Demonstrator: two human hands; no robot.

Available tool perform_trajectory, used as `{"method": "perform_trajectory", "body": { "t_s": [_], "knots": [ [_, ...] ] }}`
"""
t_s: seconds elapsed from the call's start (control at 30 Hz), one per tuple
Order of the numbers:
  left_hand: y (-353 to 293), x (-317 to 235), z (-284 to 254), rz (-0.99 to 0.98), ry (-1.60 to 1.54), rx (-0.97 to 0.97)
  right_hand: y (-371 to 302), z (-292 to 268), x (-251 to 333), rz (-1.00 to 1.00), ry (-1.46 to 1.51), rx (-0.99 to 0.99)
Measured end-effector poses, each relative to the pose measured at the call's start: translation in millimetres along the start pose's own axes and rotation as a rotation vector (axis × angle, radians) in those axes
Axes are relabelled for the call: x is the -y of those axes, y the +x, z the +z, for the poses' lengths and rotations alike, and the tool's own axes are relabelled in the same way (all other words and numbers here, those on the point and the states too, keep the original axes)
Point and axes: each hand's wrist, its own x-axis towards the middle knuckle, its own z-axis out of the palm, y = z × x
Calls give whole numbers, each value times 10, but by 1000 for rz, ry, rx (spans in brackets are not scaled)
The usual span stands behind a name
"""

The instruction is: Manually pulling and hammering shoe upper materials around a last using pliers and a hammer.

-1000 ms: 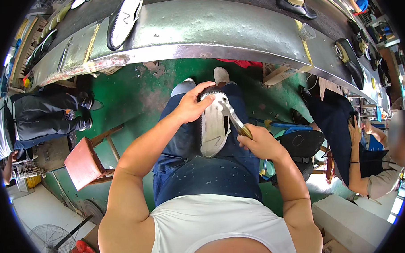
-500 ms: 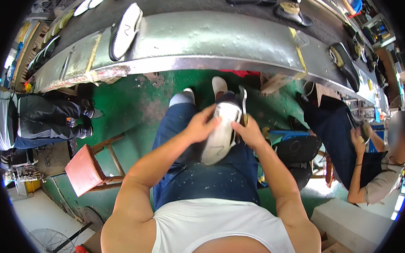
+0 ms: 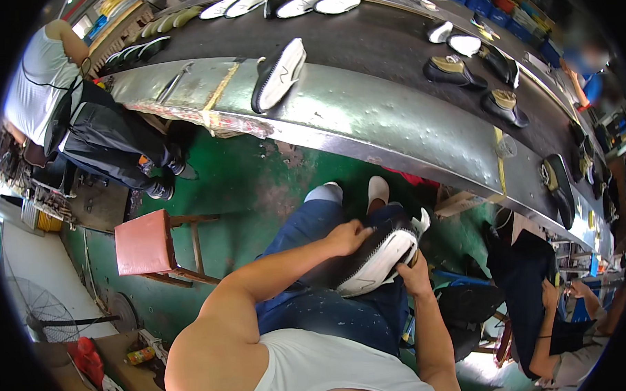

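A white shoe (image 3: 377,265) with a black side and stitched edge lies tilted across my lap. My right hand (image 3: 416,274) grips its right side, thumb over the white part. A pale metal tool head (image 3: 422,221) sticks out past the shoe just above that hand; a bit of its brown handle seems to run into the fingers, though most is hidden. My left hand (image 3: 349,240) is at the shoe's black edge with fingers curled and pinched together. What those fingertips hold, if anything, is too small to make out.
A metal-edged bench with a dark belt (image 3: 383,45) crosses ahead; a white shoe (image 3: 281,76) and several others stand on it. A red-topped stool (image 3: 144,244) is at left. One person (image 3: 44,88) stands far left; another (image 3: 537,305) sits at right. A fan (image 3: 48,318) stands lower left.
My view has turned to the right. The shoe has tilted over, showing its black side. My left hand has left the white top and moved to the black edge; my right hand still grips.
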Motion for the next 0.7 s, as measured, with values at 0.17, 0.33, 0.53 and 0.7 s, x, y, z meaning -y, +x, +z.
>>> {"method": "perform_trajectory", "body": {
  "t_s": [0.17, 0.33, 0.53, 0.7],
  "knots": [
    [11, 41, -314, -234, -402, 369, -124, 226, 297, -18, -82, 30],
    [256, -93, -541, -252, -632, 256, -114, 382, 388, -73, -277, 16],
    [266, -91, -474, -506, -1079, 293, -14, 337, 278, -105, -242, 58],
    [384, -169, -170, -215, -642, -66, -12, 337, 331, -149, -360, 69]
  ]
}}
